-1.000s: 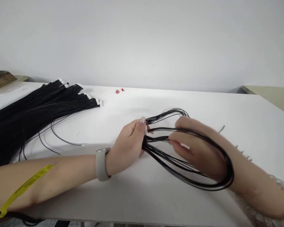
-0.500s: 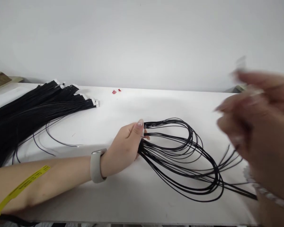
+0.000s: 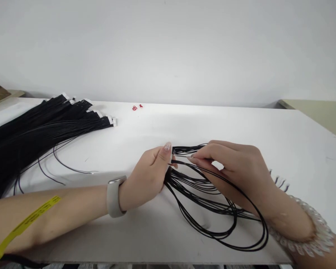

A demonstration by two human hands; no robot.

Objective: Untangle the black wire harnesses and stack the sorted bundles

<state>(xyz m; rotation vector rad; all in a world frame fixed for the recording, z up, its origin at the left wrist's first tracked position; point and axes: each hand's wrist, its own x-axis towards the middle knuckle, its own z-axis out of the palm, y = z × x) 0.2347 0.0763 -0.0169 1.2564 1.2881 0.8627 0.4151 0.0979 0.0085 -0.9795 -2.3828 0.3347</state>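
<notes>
The left hand (image 3: 148, 175) is curled shut around a gathered bunch of thin black wires (image 3: 201, 201), which fan out to the right and lie in long loops on the white table (image 3: 268, 130). The right hand (image 3: 229, 168) sits just beside it, its fingers pressed together, pinching the upper strands. A pale watch strap (image 3: 113, 196) circles the left wrist, showing no legible mark. A yellow band (image 3: 28, 224) on the left forearm carries print too small to read. A translucent frilled cuff (image 3: 302, 228) rings the right wrist. Farther left lie bundles of black wires (image 3: 44, 134) ending in white tabs (image 3: 110, 120), and small red pieces (image 3: 136, 107) sit beyond.
</notes>
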